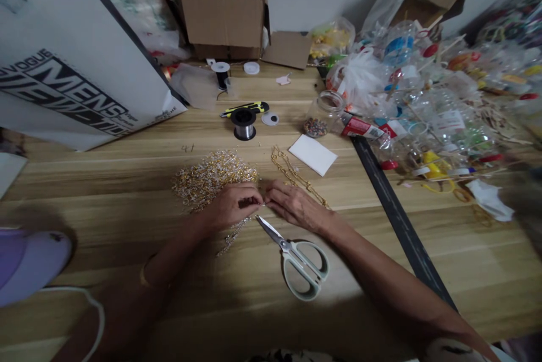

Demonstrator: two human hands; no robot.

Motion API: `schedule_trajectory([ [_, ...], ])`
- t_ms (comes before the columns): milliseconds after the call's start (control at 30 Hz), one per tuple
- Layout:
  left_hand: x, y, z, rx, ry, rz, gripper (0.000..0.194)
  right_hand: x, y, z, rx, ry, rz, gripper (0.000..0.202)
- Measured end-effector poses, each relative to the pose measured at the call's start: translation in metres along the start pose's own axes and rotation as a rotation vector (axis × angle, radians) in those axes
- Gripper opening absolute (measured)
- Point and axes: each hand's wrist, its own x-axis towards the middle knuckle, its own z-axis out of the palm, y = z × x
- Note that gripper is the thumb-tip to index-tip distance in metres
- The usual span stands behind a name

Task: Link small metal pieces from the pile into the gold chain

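Observation:
My left hand (232,204) and my right hand (296,206) are closed in pinches with fingertips almost meeting. Between them shows a tiny silvery piece (263,204), too small to make out fully. From beneath my left hand a silvery beaded strand (232,237) trails toward me on the table; whether it joins the pinched piece is hidden. Scissors (302,263) with pale handles lie just below my hands, blades slightly apart, tips toward my fingers. Behind my left hand spreads a heap of small gold and clear pieces (214,175). Gold chain (292,173) lies behind my right hand.
Farther back are a spool of clear line (244,125), a yellow-black utility knife (254,108), a white card (313,155) and a jar of beads (322,116). Plastic bottles (444,119) crowd the right. A white box (76,57) and a purple object (29,263) stand left.

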Motion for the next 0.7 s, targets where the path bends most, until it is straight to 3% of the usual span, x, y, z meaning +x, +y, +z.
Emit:
schedule_trajectory([
  [200, 0.001, 0.002, -0.001, -0.168, 0.012, 0.047, 0.008, 0.002, -0.001, -0.005, 0.3, -0.009, 0.02, 0.007],
  [467, -0.002, 0.001, -0.001, -0.467, -0.114, -0.158, 0.009, 0.001, -0.009, -0.012, 0.574, -0.174, 0.125, 0.003],
  [700, -0.004, -0.001, -0.005, -0.629, -0.197, -0.181, 0.011, 0.003, -0.011, -0.015, 0.646, -0.197, 0.156, 0.004],
])
